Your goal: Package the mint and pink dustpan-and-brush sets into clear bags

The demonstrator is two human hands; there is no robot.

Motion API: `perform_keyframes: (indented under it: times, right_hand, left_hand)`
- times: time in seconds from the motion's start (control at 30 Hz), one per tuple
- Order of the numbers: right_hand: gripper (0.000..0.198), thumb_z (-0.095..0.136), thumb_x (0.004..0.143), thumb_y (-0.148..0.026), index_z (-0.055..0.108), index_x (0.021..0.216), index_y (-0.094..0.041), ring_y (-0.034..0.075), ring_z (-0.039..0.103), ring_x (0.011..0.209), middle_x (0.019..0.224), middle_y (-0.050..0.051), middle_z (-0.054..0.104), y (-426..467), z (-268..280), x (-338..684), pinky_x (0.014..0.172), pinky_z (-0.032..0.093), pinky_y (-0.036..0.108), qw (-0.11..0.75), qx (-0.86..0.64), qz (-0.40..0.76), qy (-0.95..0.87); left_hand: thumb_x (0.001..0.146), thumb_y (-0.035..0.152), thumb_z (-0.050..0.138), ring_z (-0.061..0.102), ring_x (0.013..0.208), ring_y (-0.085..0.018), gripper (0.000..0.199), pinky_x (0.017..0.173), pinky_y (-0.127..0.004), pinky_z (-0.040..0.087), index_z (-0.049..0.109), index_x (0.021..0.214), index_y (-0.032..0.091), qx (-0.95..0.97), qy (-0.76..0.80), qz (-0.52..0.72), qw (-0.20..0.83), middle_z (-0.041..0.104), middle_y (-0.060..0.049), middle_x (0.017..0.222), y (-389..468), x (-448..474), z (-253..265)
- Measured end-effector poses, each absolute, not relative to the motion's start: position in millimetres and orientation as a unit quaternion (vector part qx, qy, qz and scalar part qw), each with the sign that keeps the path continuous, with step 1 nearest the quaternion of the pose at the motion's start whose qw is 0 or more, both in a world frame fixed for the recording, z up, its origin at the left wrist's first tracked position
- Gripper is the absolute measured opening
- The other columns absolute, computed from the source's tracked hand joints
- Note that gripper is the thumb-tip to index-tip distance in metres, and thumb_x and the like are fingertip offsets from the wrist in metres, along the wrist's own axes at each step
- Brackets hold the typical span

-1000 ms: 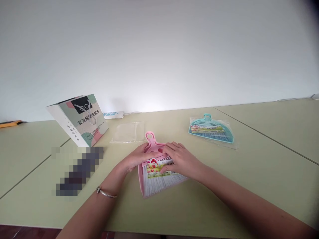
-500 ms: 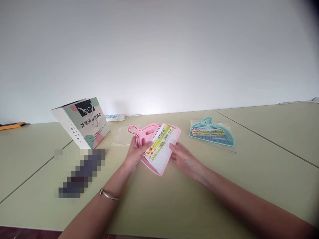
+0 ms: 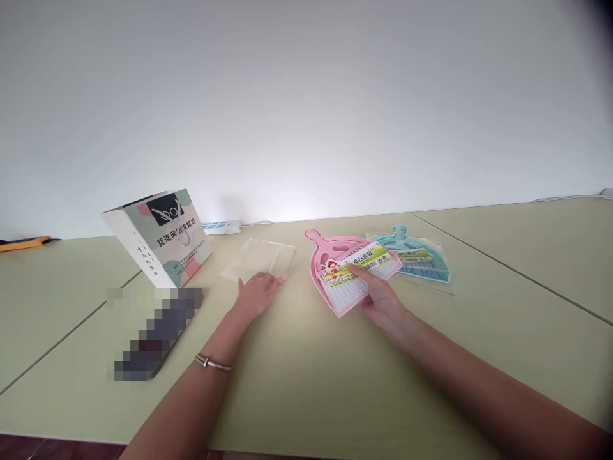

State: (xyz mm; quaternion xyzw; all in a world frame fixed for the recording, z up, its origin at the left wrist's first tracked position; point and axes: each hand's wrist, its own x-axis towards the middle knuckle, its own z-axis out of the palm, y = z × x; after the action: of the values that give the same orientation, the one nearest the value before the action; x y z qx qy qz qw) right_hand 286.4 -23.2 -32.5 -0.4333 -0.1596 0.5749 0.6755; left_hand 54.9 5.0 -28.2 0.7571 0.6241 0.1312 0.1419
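My right hand (image 3: pixel 384 305) grips a pink dustpan-and-brush set (image 3: pixel 345 295) by its lower right side, thumb on the printed card and fingers behind. The pink handle loop points up and left, and the brush has white bristles. My left hand (image 3: pixel 261 292) lies palm down, thumb apart from the fingers, at the near edge of a clear plastic bag (image 3: pixel 271 255) on the table. A teal dustpan-and-brush set (image 3: pixel 426 269) in clear wrapping lies behind the pink one, which partly covers it.
A printed paper bag (image 3: pixel 175 239) with rope handles stands tilted at the left. In front of it lies a dark, pixelated flat object (image 3: pixel 160 335). A white packet (image 3: pixel 223 227) rests by the wall, and an orange-and-black item (image 3: pixel 23 243) sits far left.
My left hand has let go of the pink set and moved down to the clear bag. My right hand has carried the set rightward, turning it more upright, in front of the teal one.
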Motion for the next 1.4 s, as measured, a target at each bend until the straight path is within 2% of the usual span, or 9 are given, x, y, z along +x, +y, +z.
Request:
perform_keyframes:
  times: [0.1,0.23,0.3,0.37,0.47,0.63,0.87,1.1,1.4]
  right_hand:
    - [0.035,0.072,0.064,-0.011,0.061,0.095,-0.023,0.020,0.069,0.084,0.096,0.001,0.072,-22,-32,292,0.068,0.059,0.031,0.659,-0.440,0.583,-0.181]
    - [0.035,0.072,0.065,-0.011,0.062,0.097,-0.020,0.021,0.069,0.082,0.092,0.004,0.073,-25,-30,292,0.072,0.058,0.034,0.594,-0.449,0.627,-0.230]
    - [0.034,0.072,0.066,-0.012,0.062,0.097,-0.018,0.022,0.069,0.081,0.090,0.005,0.073,-28,-30,290,0.073,0.058,0.035,0.561,-0.449,0.648,-0.255]
    - [0.032,0.072,0.066,-0.013,0.063,0.097,-0.016,0.022,0.070,0.081,0.091,0.007,0.073,-31,-30,288,0.075,0.057,0.036,0.531,-0.450,0.662,-0.280]
    - [0.033,0.072,0.065,-0.014,0.063,0.097,-0.014,0.023,0.070,0.079,0.091,0.010,0.073,-33,-29,288,0.074,0.056,0.036,0.497,-0.460,0.669,-0.307]
    - [0.032,0.072,0.066,-0.016,0.064,0.097,-0.015,0.024,0.069,0.084,0.095,0.010,0.072,-35,-29,287,0.076,0.055,0.037,0.460,-0.457,0.670,-0.362]
    - [0.030,0.069,0.070,-0.019,0.063,0.099,-0.016,0.022,0.069,0.084,0.096,0.008,0.072,-42,-29,272,0.079,0.054,0.036,0.497,-0.421,0.692,-0.312]
    - [0.027,0.067,0.072,-0.016,0.062,0.098,-0.018,0.018,0.068,0.084,0.096,0.004,0.072,-42,-27,268,0.075,0.055,0.030,0.563,-0.407,0.677,-0.242]
    - [0.031,0.071,0.069,-0.021,0.064,0.098,-0.017,0.020,0.068,0.083,0.094,0.005,0.072,-60,-30,251,0.075,0.055,0.032,0.484,-0.367,0.717,-0.340]
  left_hand:
    - [0.089,0.049,0.029,0.058,0.091,-0.025,0.043,0.099,-0.055,0.026,0.055,0.070,0.019,0.752,0.634,0.159,0.089,0.066,-0.007,0.086,-2,62,-23]
    - [0.081,0.037,0.049,0.056,0.097,-0.025,0.023,0.087,-0.042,0.039,0.054,0.094,0.019,0.749,0.638,0.174,0.043,0.062,-0.009,0.103,0,61,-26]
    - [0.080,0.034,0.051,0.055,0.098,-0.025,0.021,0.081,-0.038,0.041,0.055,0.094,0.019,0.751,0.639,0.161,0.042,0.060,-0.010,0.104,5,58,-30]
    - [0.082,0.026,0.046,0.057,0.091,-0.023,0.013,0.074,-0.033,0.042,0.057,0.085,0.019,0.750,0.641,0.158,0.047,0.061,-0.009,0.098,9,55,-33]
    - [0.083,0.016,0.039,0.057,0.079,-0.019,0.018,0.065,-0.028,0.041,0.056,0.076,0.018,0.740,0.648,0.176,0.039,0.061,-0.007,0.089,11,52,-33]
    - [0.085,0.017,0.035,0.057,0.072,-0.018,0.020,0.059,-0.028,0.038,0.055,0.081,0.019,0.717,0.660,0.225,0.001,0.061,-0.007,0.086,3,56,-26]
    - [0.090,0.025,0.035,0.059,0.082,-0.016,0.023,0.067,-0.026,0.043,0.058,0.092,0.023,0.815,0.503,0.289,0.001,0.063,-0.004,0.097,-18,75,-20]
    - [0.093,0.028,0.031,0.058,0.073,-0.014,0.032,0.062,-0.025,0.045,0.061,0.091,0.019,0.855,0.443,0.264,-0.061,0.060,-0.005,0.084,-32,85,-16]
    - [0.092,0.024,0.033,0.059,0.088,-0.017,0.027,0.077,-0.031,0.050,0.060,0.096,0.020,0.846,0.417,0.333,-0.026,0.062,-0.007,0.098,-34,89,-14]
